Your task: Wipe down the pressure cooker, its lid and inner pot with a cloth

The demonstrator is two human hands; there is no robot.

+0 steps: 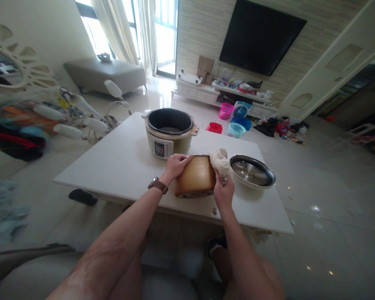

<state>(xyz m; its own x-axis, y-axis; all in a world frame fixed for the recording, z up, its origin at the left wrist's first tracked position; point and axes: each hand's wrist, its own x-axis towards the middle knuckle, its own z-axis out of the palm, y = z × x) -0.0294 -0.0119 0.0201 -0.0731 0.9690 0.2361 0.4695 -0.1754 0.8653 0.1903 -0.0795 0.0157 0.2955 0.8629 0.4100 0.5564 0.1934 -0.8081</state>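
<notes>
A gold-coloured inner pot [195, 179] stands on the white table [118, 166], tilted toward me. My left hand [176, 165] grips its far left rim, fingers curled over the edge. My right hand [223, 191] presses a crumpled beige cloth [220, 162] against the pot's right side and rim. A watch with a brown strap sits on my left wrist. Behind the pot is a cream rice cooker body [168, 133] with an open dark cavity. A steel and glass lid [252, 171] lies flat to the right of the pot.
The table's front edge runs just beyond my knees. A grey couch [106, 75] is at the back left, a TV console with clutter [225, 93] at the back. Plastic baskets [236, 125] lie on the tiled floor beyond the table. Cluttered items [65, 116] sit at the left.
</notes>
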